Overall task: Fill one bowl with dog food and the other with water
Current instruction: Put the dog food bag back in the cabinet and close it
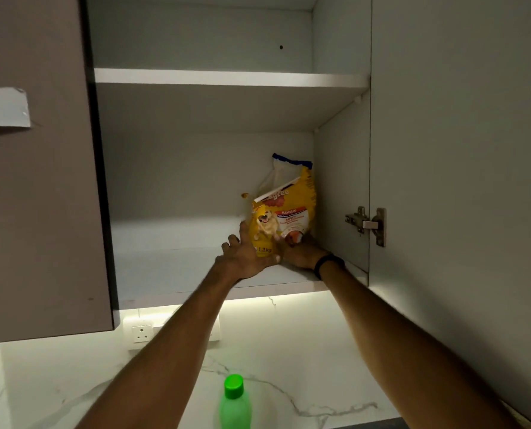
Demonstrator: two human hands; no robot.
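A yellow dog food bag (284,212) with a dog picture and an opened, folded top stands at the back right of the lower shelf (171,267) of an open wall cabinet. My left hand (245,257) grips the bag's lower left side, fingers spread along it and thumb across the bottom front. My right hand (301,252), with a black band on the wrist, holds the bag's lower right corner. No bowl is in view.
The cabinet door (462,181) stands open on the right, its hinge near my right wrist. An upper shelf (227,77) sits above. Below, a green-capped bottle (234,400) stands on the white marble counter (56,382), with a wall socket (141,333) behind.
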